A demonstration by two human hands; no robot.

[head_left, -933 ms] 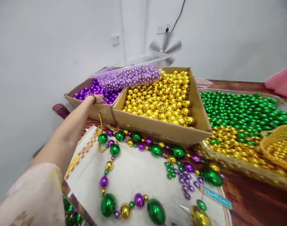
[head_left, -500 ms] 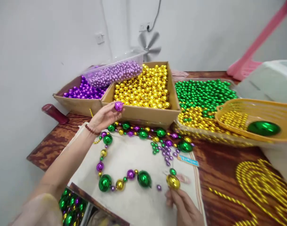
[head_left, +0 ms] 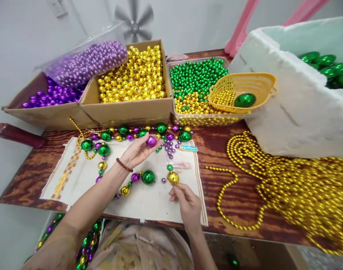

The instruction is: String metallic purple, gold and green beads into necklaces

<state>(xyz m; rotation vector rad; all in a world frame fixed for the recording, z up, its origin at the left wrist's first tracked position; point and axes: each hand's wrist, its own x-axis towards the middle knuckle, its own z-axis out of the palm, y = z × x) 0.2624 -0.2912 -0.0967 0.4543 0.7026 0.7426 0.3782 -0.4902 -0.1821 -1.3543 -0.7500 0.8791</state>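
Between the thumb and fingers of my left hand (head_left: 139, 150) is a shiny purple bead (head_left: 151, 141), held above the white cloth (head_left: 84, 180). My right hand (head_left: 185, 200) pinches a large gold bead (head_left: 173, 177) near the cloth's right side. Just above the gold bead sits a small green bead (head_left: 169, 167), and a thin strand seems to rise from it. A beaded strand with a large green bead (head_left: 148, 176) at its end lies on the cloth, partly hidden by my left forearm. One small purple bead (head_left: 164, 180) rests beside the gold one.
Behind the cloth stand a box of gold beads (head_left: 132, 110), a box of purple beads (head_left: 47, 117) and a tub of green and gold beads (head_left: 199, 75). A yellow basket (head_left: 261, 80) overlaps the tub. A white foam box (head_left: 286, 97) and gold bead chains (head_left: 303, 191) occupy the right.
My left hand has come away from the front of the gold-bead box, carrying the purple bead toward the right hand. The right hand still pinches the gold bead. The view has turned right and downward.
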